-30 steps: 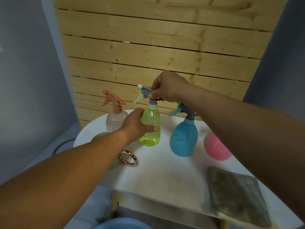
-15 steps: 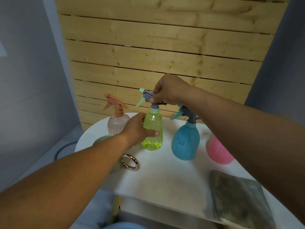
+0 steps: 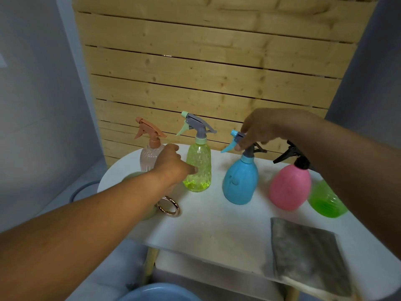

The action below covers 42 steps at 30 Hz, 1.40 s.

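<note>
the right hand (image 3: pixel 268 129) reaches in from the right and comes down on top of the blue pear-shaped plastic spray bottle (image 3: pixel 240 183). its grip is closed on the bottle's grey-and-blue trigger head, with the thumb and fingertips (image 3: pixel 239 146) pinching it just behind the light blue nozzle. the bottle stands upright on the white round worktop (image 3: pixel 217 227), near the middle of the row of bottles.

the left hand (image 3: pixel 172 162) stretches across from the lower left. its grip is not closed round anything: the fingers are loosely curled and the thumb tip touches the left side of the yellow-green translucent plastic spray bottle (image 3: pixel 198 168). that bottle stands upright just left of the blue one, apart from it, and its grey-and-mint trigger head is free.

behind the left hand stands a pale pink ribbed clear spray bottle (image 3: pixel 147 157) with a salmon trigger. to the right of the blue bottle is a pink rounded plastic spray bottle (image 3: pixel 289 187) with a black trigger, and beside that a bright green translucent bottle (image 3: pixel 325 200), partly hidden by the right forearm.

a rose-gold metal ring (image 3: pixel 168 206) lies on the worktop just below the left wrist. a folded grey cloth (image 3: pixel 308 255) lies near the front right edge. a pale wooden slat wall (image 3: pixel 206 72) rises behind the worktop.
</note>
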Available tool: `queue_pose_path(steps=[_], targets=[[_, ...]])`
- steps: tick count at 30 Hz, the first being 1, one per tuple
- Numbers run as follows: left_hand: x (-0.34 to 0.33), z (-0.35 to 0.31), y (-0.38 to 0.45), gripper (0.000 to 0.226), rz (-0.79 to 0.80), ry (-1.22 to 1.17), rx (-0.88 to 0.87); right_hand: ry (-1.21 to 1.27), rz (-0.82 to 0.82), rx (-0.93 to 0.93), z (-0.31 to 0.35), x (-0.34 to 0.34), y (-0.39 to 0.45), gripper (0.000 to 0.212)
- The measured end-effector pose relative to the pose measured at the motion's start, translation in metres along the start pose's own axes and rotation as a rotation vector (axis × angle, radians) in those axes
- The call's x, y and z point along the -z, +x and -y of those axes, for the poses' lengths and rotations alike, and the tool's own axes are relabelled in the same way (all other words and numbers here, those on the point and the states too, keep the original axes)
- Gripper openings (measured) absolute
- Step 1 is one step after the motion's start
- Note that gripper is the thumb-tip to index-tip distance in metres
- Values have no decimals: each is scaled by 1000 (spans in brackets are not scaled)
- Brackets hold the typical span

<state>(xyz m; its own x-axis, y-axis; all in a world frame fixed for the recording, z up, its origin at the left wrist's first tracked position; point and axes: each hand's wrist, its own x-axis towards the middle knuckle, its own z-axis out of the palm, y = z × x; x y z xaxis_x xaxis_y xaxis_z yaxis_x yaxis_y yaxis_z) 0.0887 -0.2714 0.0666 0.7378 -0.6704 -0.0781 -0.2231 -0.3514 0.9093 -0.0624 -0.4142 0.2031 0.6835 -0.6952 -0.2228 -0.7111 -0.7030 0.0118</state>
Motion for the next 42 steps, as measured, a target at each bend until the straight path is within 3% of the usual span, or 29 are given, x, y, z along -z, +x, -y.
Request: queue_pose_path(steps=[5, 8, 14, 19, 27, 35, 42], targets=[[8, -11, -12, 68, -98, -110, -37, 179, 13, -13, -11, -29, 8, 41], [11, -19, -26, 66, -68, -130, -82, 208, -36, 3, -9, -27, 1, 35], [14, -22, -77, 87, 141, -110, -192, 292, -168, 63, 9, 33, -56, 37], [30, -12, -129, 105, 264, -122, -254, 404, -158, 208, 46, 60, -113, 39], [83, 21, -203, 100, 204, -127, -290, 470, -39, 297, 93, 31, -163, 37], [101, 48, -256, 91, 144, -187, -267, 435, -62, 421, 134, 4, -211, 40], [113, 85, -293, 88, 137, -221, -254, 461, 44, 359, 149, -33, -229, 53]])
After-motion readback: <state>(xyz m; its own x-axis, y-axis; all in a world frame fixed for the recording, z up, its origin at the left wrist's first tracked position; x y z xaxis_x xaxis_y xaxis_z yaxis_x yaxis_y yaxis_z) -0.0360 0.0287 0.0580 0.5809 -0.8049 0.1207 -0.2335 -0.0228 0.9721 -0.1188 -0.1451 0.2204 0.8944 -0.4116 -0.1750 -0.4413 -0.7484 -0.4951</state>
